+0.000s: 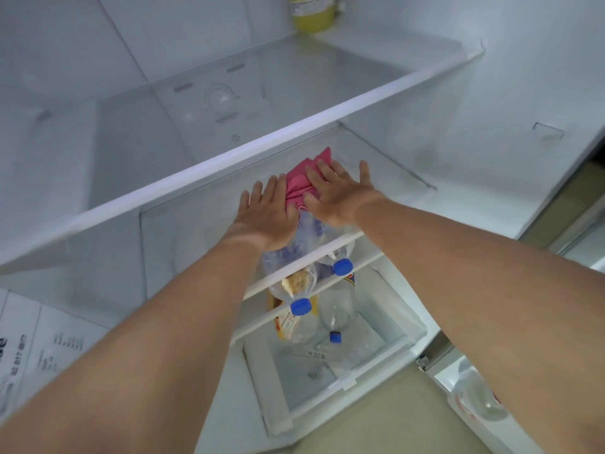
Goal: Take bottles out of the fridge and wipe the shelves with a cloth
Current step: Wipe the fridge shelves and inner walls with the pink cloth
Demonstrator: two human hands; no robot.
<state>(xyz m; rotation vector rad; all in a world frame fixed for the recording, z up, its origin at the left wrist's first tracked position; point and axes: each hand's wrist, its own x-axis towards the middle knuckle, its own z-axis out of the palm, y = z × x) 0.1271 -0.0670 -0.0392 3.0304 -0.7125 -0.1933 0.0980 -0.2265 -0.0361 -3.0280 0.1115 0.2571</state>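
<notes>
Pink cloth [306,181]: bunched on the lower glass shelf [386,178] at centre frame, pressed flat under both hands; left hand [266,217] at its 7 o'clock and right hand [340,194] at its 3 o'clock, fingers of both straight and spread, gripping nothing. Clear blue-capped bottles [296,290]: lying under that shelf at 6 o'clock of the hands. Yellow-green container [312,11]: upper shelf [229,149], 12 o'clock.
</notes>
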